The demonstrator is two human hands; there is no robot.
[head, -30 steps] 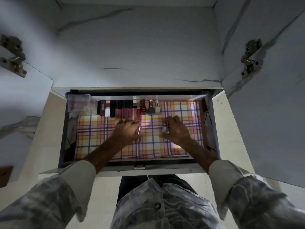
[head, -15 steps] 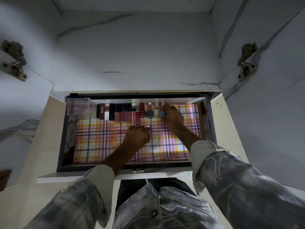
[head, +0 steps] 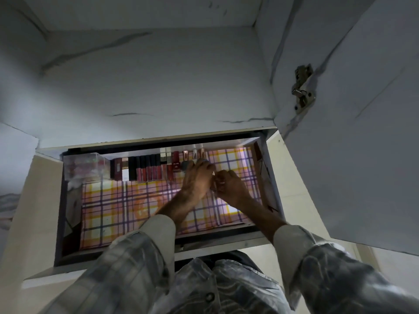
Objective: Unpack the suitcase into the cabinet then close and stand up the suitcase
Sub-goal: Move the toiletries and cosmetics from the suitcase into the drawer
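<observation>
A person in a pale patterned shirt leans over an open white cabinet drawer (head: pixel 271 177) lined with pink, yellow and purple checked paper (head: pixel 127 211), both hands meeting at the right end of a row of cosmetics. The row (head: pixel 147 169) of dark-capped red lip-gloss tubes and small nail-polish bottles stands shoulder to shoulder against the drawer's back wall, centre frame, an order that appears meant to keep each piece upright and visible and to leave the liner in front free. A clear plastic box (head: pixel 82 166) of small items sits in the drawer's upper-left corner, just beside the row.

The left hand (head: pixel 197 177) reaches forward from a rolled pale cuff, its fingers (head: pixel 205 165) curled down over the last bottles at the row's end, seemingly steadying or seating one. The right hand (head: pixel 230 183) comes in from the lower right, knuckles up, fingers bunched close against the left; something small and shiny shows between the two hands, but which hand holds it cannot be told. A cabinet door with a metal hinge (head: pixel 302 89) hangs open at upper right. The suitcase is out of view.
</observation>
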